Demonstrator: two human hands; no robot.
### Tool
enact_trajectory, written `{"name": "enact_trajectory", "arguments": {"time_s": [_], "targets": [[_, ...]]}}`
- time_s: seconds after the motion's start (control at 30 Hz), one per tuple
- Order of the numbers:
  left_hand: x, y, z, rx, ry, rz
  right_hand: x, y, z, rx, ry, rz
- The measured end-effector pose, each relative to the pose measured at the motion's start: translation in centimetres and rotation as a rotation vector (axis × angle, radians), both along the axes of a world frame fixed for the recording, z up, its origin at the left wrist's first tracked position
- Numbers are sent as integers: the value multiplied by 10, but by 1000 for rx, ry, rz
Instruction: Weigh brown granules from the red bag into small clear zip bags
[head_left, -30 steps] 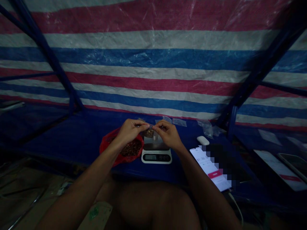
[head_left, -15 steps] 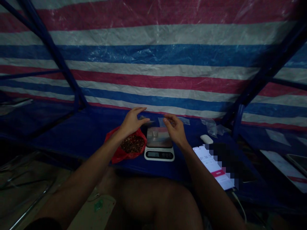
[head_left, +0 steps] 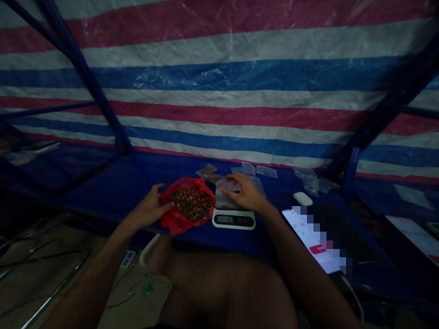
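My left hand (head_left: 151, 209) is at the left rim of a red plastic bag (head_left: 171, 223), its thumb and fingers apart around the edge. Small brown and reddish dried bits (head_left: 192, 204) fill the bag's open mouth. Over the plate of a white kitchen scale (head_left: 233, 219) hovers my right hand (head_left: 246, 194), thumb and fingers spread, with nothing visible between them. The scale's shiny plate (head_left: 224, 201) is partly hidden by that hand. Behind the red bag lies a small clear bag (head_left: 208, 171) with similar brown bits inside.
Several clear plastic bags (head_left: 266, 171) lie along the back of the blue table (head_left: 137, 178). On the right are a white earbud case (head_left: 302, 198) and a lit phone (head_left: 310, 242) with a cable. Blue metal posts (head_left: 99, 96) stand before a striped sheet (head_left: 219, 105).
My left hand has moved left and down from above the red bag to its left rim. My right hand has come lower and left over the scale plate. The small filled bag is now uncovered.
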State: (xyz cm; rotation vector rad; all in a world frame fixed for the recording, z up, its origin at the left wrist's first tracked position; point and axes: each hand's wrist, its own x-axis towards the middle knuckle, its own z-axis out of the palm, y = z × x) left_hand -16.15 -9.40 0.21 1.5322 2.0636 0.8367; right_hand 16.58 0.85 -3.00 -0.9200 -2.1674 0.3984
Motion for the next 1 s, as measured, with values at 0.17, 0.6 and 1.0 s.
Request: {"name": "enact_trajectory", "arguments": {"time_s": [0.17,0.6,1.0], "targets": [[5,14,37,156,-283,-54,0,1,1,12,29,-8],[35,14,18,114,560,-461,0,-1,6,15,98,-15],[31,56,2,-43,583,-530,-1,0,6,5,89,-26]]}}
